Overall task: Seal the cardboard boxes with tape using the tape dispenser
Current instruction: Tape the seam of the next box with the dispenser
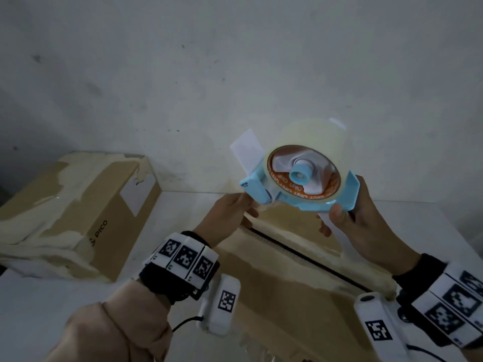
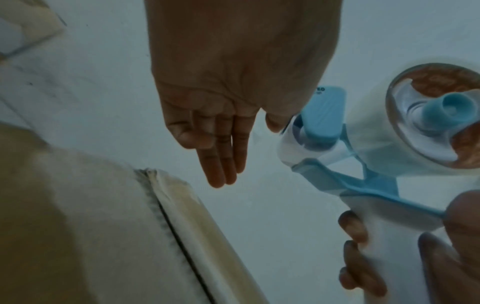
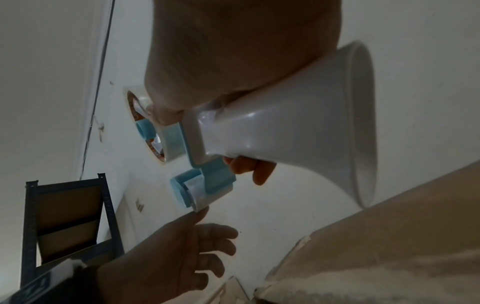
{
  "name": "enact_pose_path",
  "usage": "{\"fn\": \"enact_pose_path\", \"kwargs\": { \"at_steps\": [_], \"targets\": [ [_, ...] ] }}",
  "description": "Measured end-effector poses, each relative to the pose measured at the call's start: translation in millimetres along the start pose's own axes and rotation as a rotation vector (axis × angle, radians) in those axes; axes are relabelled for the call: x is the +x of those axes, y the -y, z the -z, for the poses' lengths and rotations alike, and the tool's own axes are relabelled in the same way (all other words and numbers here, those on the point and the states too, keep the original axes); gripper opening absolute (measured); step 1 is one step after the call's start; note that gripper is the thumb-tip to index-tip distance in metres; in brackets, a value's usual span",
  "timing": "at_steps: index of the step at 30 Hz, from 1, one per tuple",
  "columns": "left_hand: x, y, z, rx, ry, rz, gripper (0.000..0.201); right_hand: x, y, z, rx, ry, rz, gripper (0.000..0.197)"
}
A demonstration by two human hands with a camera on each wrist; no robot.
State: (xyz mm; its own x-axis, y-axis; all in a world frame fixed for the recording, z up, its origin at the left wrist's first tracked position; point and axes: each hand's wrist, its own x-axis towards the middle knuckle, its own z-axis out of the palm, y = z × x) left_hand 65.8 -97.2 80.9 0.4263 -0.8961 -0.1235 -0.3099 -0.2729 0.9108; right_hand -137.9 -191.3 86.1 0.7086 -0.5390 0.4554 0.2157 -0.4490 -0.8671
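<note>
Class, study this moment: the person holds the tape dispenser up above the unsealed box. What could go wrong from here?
1. The left hand reaches to the dispenser's front end; if a cutting blade sits there, fingertips could be nicked.
2. The tape dispenser is raised clear of the box; loose tape could stick to itself before reaching the open seam.
3. Only the right hand grips the handle; it could twist.

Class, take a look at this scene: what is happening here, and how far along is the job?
A person holds a blue and white tape dispenser up in the right hand, gripping its handle. The left hand reaches to the dispenser's front end, thumb at the roller, fingers straight. Below lies a cardboard box whose centre seam shows as a dark open line. Another cardboard box, already heavily taped, sits to the left on the white table.
</note>
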Motion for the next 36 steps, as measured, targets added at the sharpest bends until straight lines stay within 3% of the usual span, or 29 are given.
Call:
{"fn": "enact_pose_path", "kwargs": {
  "at_steps": [5,10,14,19,25,30,34,36],
  "targets": [
    [1,-2,0,-0.088,-0.011,-0.01,0.023,-4,-1,1,-0.016,0.002,-0.022,0.058],
    [3,1,9,-0.265,0.119,0.087,0.022,-7,-3,-1,-0.002,0.017,-0.017,0.062],
    [9,1,14,-0.329,0.149,0.164,0.024,-8,-4,-2,0.01,0.016,-0.03,0.062],
    [21,5,20,-0.192,0.115,0.195,0.031,-8,-3,-7,-0.009,0.011,-0.046,0.051],
    [31,18,27,-0.002,0.078,0.132,0.017,1,-4,-16,-0.142,0.061,-0.099,0.048],
    [38,39,57,0.047,-0.091,0.12,0.02,-8,-5,0,-0.169,0.061,-0.111,0.052],
    [43,56,64,0.123,-0.031,0.154,0.025,-9,-5,-2,-0.249,0.104,-0.238,0.055],
    [48,59,64,0.12,-0.004,0.179,0.027,-3,-5,-7,-0.308,0.123,-0.282,0.068]
  ]
}}
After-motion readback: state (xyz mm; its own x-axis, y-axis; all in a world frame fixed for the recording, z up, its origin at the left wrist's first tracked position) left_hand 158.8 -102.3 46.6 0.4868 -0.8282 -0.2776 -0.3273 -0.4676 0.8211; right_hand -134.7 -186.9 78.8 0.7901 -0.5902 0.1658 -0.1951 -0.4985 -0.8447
